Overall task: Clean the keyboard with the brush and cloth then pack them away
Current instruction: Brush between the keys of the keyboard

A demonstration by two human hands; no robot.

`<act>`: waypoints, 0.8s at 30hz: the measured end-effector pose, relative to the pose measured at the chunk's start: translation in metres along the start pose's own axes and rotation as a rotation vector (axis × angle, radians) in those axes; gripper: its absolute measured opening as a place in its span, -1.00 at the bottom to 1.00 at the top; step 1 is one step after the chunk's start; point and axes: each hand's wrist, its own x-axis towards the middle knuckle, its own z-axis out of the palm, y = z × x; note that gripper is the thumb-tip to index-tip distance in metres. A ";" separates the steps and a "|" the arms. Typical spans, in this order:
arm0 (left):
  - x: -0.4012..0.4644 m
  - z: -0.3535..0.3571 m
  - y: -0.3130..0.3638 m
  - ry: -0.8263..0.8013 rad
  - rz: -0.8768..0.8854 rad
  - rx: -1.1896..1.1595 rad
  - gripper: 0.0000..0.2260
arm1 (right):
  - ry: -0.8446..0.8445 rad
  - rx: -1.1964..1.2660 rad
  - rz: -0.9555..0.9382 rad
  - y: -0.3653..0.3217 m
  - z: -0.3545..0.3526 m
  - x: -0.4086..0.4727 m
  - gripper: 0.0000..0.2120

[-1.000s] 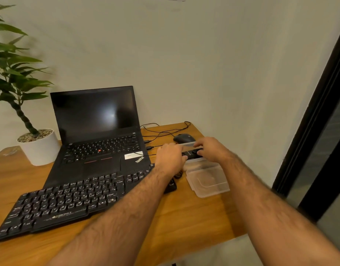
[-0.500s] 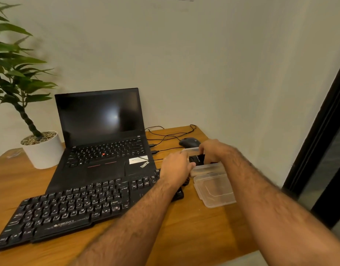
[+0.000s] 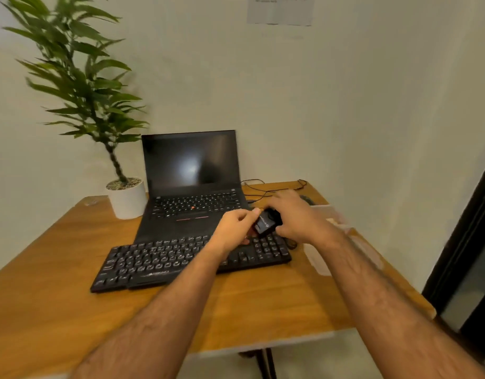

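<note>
Head view: a black keyboard [image 3: 192, 257] lies on a wood table [image 3: 263, 305]. Everything here is told from that keyboard.

Just above the keyboard's right end, two hands meet round a small black thing [image 3: 266, 223]. It has some light marks on its side. It is too blurry to tell if it is the brush. The left hand [image 3: 234, 228] comes in over the keys with its fingers curled, and its thumb and first finger pinch the near left edge of the black thing. The right hand [image 3: 296, 217] has its fingers bent over the top and far side of the black thing, and its thumb is under the near side. Both hands hold it up off the keys.

Behind the keyboard sits an open laptop [image 3: 193, 184] with a dark screen. To the back left of the keyboard stands a plant [image 3: 80, 86] in a white pot [image 3: 127, 199].

To the right of the keyboard there is a clear box [image 3: 334, 236] on the table, but it is very blurry. Behind the keyboard's right end, past the hands, lie thin black wires [image 3: 266, 187] and a dark mouse [image 3: 307, 199], partly hidden by the right hand.

A paper [image 3: 281, 9] hangs on the wall high above the keyboard.
</note>
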 end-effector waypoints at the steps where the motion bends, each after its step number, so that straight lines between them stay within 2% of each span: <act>1: -0.012 -0.012 -0.006 -0.021 0.007 0.023 -0.78 | -0.006 0.015 -0.035 -0.016 0.004 -0.002 -0.51; 5: -0.057 -0.063 -0.028 -0.019 -0.036 -0.052 -0.82 | 0.010 0.164 -0.110 -0.068 0.024 -0.011 -0.37; 7: -0.081 -0.083 -0.039 0.024 -0.072 -0.157 -0.83 | 0.081 0.370 -0.064 -0.089 0.041 -0.015 -0.25; 9: -0.100 -0.096 -0.052 0.095 -0.115 -0.255 -0.83 | 0.143 0.675 0.053 -0.110 0.062 -0.020 -0.22; 12: -0.126 -0.104 -0.068 0.195 -0.150 -0.369 -0.79 | 0.124 1.239 0.259 -0.148 0.088 -0.030 -0.41; 13: -0.132 -0.104 -0.072 0.212 -0.152 -0.393 -0.79 | 0.105 1.354 0.312 -0.159 0.094 -0.034 -0.50; 15: -0.142 -0.103 -0.077 0.218 -0.150 -0.424 -0.80 | 0.074 1.418 0.356 -0.177 0.111 -0.038 -0.56; 19: -0.151 -0.096 -0.086 0.202 -0.100 -0.374 -0.79 | 0.062 1.504 0.386 -0.192 0.130 -0.046 -0.48; 22: -0.149 -0.095 -0.093 0.328 -0.011 -0.145 -0.84 | 0.101 1.521 0.395 -0.190 0.132 -0.050 -0.61; 24: -0.144 -0.097 -0.098 0.427 0.046 -0.105 -0.85 | 0.077 1.573 0.348 -0.188 0.134 -0.051 -0.72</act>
